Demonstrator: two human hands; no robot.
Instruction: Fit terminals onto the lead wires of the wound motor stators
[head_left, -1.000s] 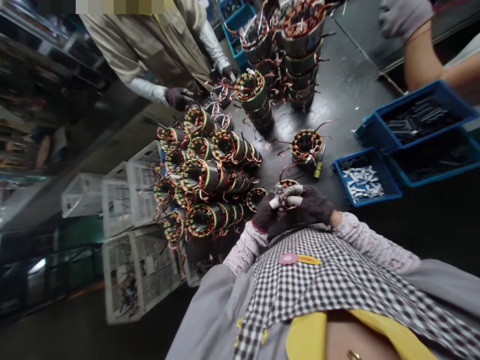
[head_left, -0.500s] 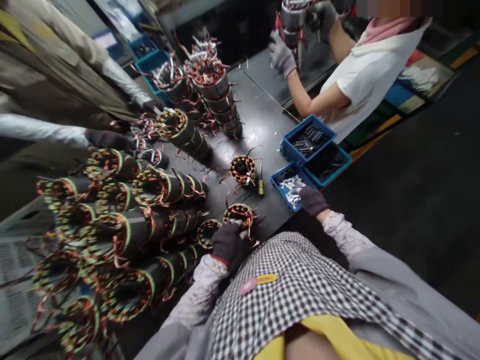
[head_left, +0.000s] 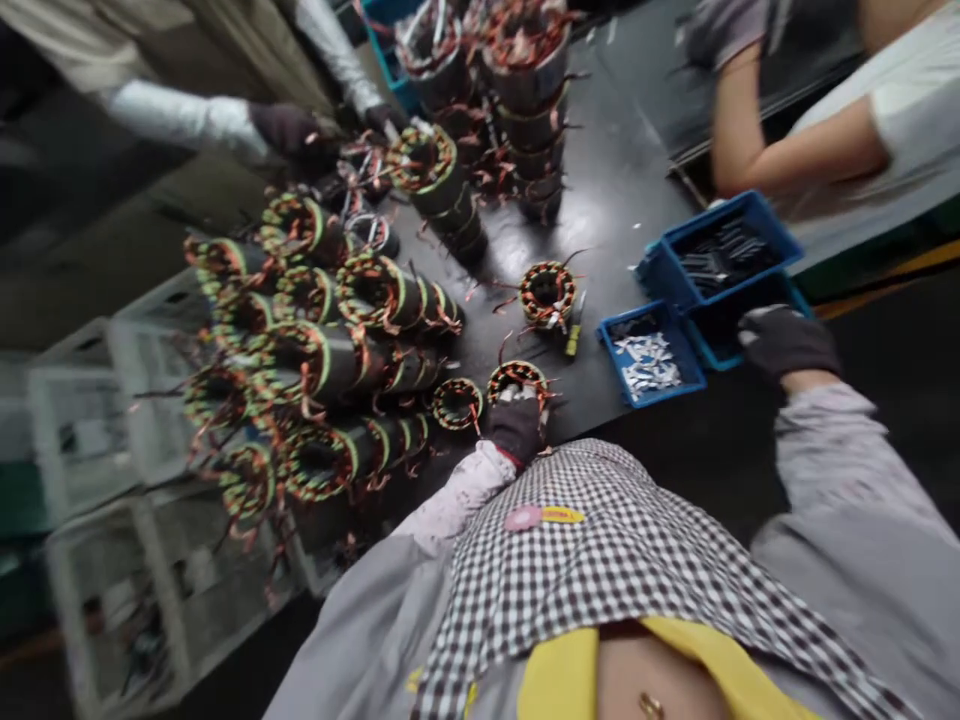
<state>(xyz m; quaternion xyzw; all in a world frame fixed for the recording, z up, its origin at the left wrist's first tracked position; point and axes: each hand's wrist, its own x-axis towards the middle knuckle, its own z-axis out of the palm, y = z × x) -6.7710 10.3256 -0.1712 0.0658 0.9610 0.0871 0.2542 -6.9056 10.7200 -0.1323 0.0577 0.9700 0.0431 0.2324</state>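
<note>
My left hand (head_left: 516,428), in a dark glove, grips the near rim of a copper-wound stator (head_left: 517,378) standing at the front edge of the black table (head_left: 622,190). My right hand (head_left: 784,342), gloved too, hovers over the near right blue bin (head_left: 720,325), fingers curled downward; whether it holds anything I cannot make out. A small blue bin of white slips (head_left: 649,358) lies between my two hands. Another single stator (head_left: 547,293) stands farther back with a yellow-handled tool (head_left: 573,338) beside it.
Many stators lie piled on their sides (head_left: 315,340) at the left; tall upright stacks (head_left: 525,90) stand at the back. A blue bin of dark parts (head_left: 720,250) sits at right. Two other people's arms work at the far left (head_left: 285,125) and far right (head_left: 750,130). White crates (head_left: 112,400) stand left.
My right hand left the bin of white slips and moved right over the neighbouring blue bin. My left hand stays on the near stator. The camera swung.
</note>
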